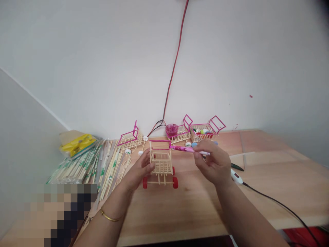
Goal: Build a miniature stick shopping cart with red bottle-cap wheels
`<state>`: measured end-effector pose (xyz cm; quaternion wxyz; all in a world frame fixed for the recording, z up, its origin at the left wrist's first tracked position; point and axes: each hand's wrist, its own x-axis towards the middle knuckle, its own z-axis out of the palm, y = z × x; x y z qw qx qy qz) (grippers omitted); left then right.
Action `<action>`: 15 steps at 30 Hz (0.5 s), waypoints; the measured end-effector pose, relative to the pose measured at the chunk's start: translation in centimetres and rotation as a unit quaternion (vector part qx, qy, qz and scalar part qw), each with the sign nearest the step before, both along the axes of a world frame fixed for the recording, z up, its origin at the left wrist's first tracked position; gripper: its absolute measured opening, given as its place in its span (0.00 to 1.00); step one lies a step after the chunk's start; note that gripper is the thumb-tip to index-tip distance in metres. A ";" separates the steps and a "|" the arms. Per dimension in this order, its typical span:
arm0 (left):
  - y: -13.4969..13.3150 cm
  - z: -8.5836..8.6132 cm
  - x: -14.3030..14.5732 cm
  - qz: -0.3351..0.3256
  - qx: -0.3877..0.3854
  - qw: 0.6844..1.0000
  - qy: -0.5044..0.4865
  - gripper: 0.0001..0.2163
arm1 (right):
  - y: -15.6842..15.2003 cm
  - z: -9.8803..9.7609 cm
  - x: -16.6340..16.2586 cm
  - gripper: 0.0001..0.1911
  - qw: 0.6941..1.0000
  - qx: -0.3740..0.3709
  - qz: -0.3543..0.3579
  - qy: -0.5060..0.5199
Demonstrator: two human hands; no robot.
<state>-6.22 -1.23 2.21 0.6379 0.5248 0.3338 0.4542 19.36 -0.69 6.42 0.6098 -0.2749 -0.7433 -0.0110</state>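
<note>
A small wooden stick cart (161,164) with red wheels and a pink-painted top rim stands on the wooden table (195,206). My left hand (140,168) grips the cart's left side, fingers curled around its frame. My right hand (212,161) pinches a pink brush or pen (186,149) held level, its tip touching the cart's upper right rim.
Behind stand a pink cup (171,130) and other stick carts (130,138) (204,129) with pink frames. Bundles of wooden sticks (84,164) and a yellow packet (77,143) lie at left. A white tool with a black cord (238,177) lies right of my right hand. A red-black cable (174,65) runs up the wall.
</note>
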 end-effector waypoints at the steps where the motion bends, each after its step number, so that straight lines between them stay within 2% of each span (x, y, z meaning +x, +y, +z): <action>1: 0.0 -0.1 0.0 0.003 -0.004 1.000 0.002 0.42 | 0.0 0.1 0.0 0.11 1.000 0.004 0.005 -0.012; 7: 0.2 -0.4 -0.2 0.027 -0.016 0.999 0.023 0.50 | -0.2 0.4 -0.2 0.14 0.998 0.014 0.034 -0.043; 12: 0.2 -0.6 -0.3 0.036 -0.016 0.999 0.037 0.50 | 0.0 0.2 -0.2 0.17 0.998 0.033 0.030 -0.037; 15: 0.2 -0.6 -0.3 0.041 -0.014 0.998 0.034 0.48 | 0.0 0.3 -0.2 0.16 0.998 0.019 0.039 -0.052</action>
